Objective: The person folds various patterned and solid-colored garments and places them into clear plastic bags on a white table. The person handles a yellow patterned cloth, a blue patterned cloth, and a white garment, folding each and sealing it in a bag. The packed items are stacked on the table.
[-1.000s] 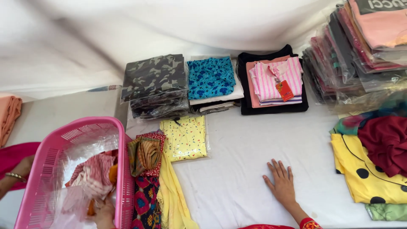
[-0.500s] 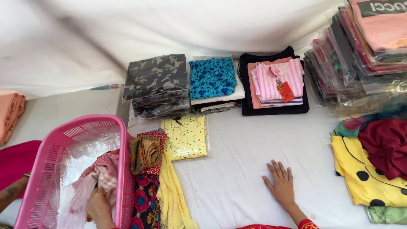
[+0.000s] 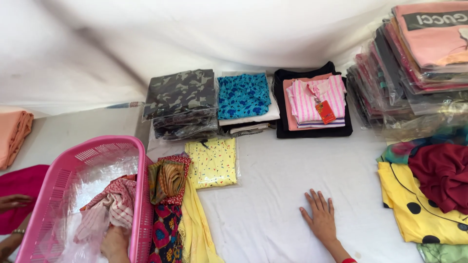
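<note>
My left hand (image 3: pixel 115 242) reaches into a pink plastic laundry basket (image 3: pixel 53 195) at the lower left and grips a folded red-and-white patterned cloth (image 3: pixel 111 209) lying on clear plastic wrap. My right hand (image 3: pixel 319 219) rests flat, fingers spread, on the white sheet (image 3: pixel 273 195) and holds nothing. Beside the basket lie a striped olive folded cloth (image 3: pixel 168 178), a floral dark garment (image 3: pixel 165 229) and a yellow cloth (image 3: pixel 195 229).
Along the back stand wrapped stacks: camouflage (image 3: pixel 180 95), blue print (image 3: pixel 243 95), pink striped on black (image 3: pixel 314 100), and a tall pile (image 3: pixel 414 73) at right. A packed yellow print (image 3: pixel 213 160), a maroon cloth (image 3: pixel 438 175) and a yellow dotted garment (image 3: pixel 419 214) lie nearby. Another person's hand (image 3: pixel 12 202) shows at far left.
My left hand has shifted inside the basket and turned the red-and-white cloth, showing more of its pale side. My right hand has stayed flat on the sheet.
</note>
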